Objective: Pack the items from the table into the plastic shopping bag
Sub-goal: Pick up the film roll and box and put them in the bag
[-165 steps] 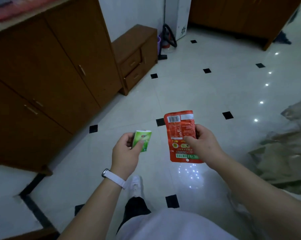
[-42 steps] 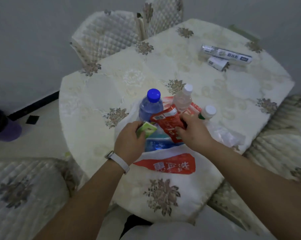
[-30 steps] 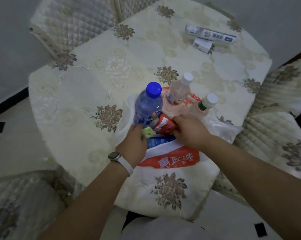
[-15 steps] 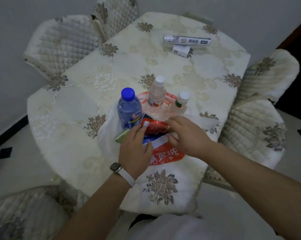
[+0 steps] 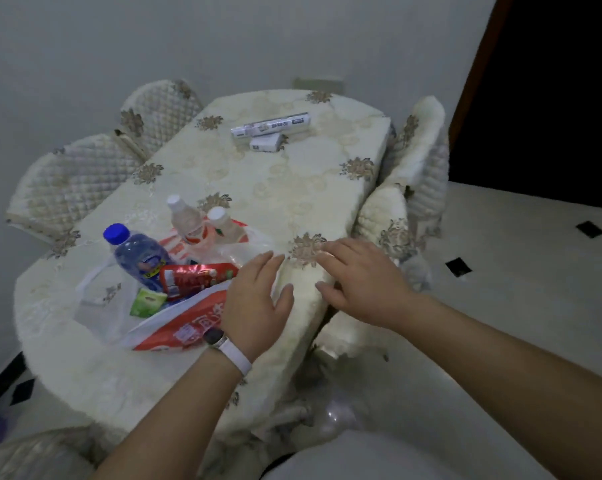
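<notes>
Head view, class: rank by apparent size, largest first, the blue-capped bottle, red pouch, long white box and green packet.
1. blue-capped bottle
2. red pouch and long white box, about alike; the box lies farther off, so unranked
3. green packet

On the counter [image 5: 292, 188], the bag [image 5: 174, 336] lies near-left, bottles [image 5: 140, 258] and packets [image 5: 195, 277] seemingly inside; two boxes [image 5: 271, 128] lie far behind.

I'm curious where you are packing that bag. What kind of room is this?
Most likely a dining room in a home. A table with a flowered cloth has quilted chairs drawn up around it, and the floor is pale tile with small black squares.
</notes>
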Available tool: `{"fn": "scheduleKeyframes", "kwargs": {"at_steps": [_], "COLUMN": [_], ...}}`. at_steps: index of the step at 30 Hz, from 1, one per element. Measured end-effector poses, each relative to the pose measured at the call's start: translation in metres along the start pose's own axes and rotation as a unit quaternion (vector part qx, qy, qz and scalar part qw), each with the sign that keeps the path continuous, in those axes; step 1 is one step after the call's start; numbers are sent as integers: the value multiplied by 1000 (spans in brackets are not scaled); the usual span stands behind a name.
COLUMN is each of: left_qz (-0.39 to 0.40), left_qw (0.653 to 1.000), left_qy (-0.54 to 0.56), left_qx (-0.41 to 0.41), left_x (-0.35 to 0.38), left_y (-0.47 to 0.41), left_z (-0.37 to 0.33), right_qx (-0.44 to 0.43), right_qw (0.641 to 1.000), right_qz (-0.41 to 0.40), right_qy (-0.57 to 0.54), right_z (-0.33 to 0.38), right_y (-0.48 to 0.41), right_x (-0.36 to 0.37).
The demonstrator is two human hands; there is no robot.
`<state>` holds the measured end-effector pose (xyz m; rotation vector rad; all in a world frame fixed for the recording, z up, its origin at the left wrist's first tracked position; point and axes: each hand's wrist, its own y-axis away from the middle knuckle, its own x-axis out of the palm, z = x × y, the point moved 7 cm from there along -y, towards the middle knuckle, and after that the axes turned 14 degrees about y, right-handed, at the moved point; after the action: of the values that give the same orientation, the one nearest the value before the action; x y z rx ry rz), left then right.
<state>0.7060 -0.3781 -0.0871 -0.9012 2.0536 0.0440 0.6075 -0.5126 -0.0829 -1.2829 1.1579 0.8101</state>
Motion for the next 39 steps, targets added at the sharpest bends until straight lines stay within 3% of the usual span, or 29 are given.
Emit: {"fn": "scheduleKeyframes", "kwargs": {"at_steps": [9,22,29,39], "left_qz": [98,189,224,211], "left_qw": [987,932,911,902], "left_qy": [-6,14,41,53], "left_qx": [125,309,344,372], "left_x": [123,281,378,450], "left_y": [-20,-93,-179,-351], "left_z": [-145,-269,-296,-317], "right_qx": [140,300,342,326], "right_qw": [990,949,928,923], "right_qz": [14,41,94,154], "right_qy": [31,84,115,136], "right_z": [-143,-291,-397,-549], "right_y": [129,237,228,128], "right_x": [-34,-42,-9,24]}}
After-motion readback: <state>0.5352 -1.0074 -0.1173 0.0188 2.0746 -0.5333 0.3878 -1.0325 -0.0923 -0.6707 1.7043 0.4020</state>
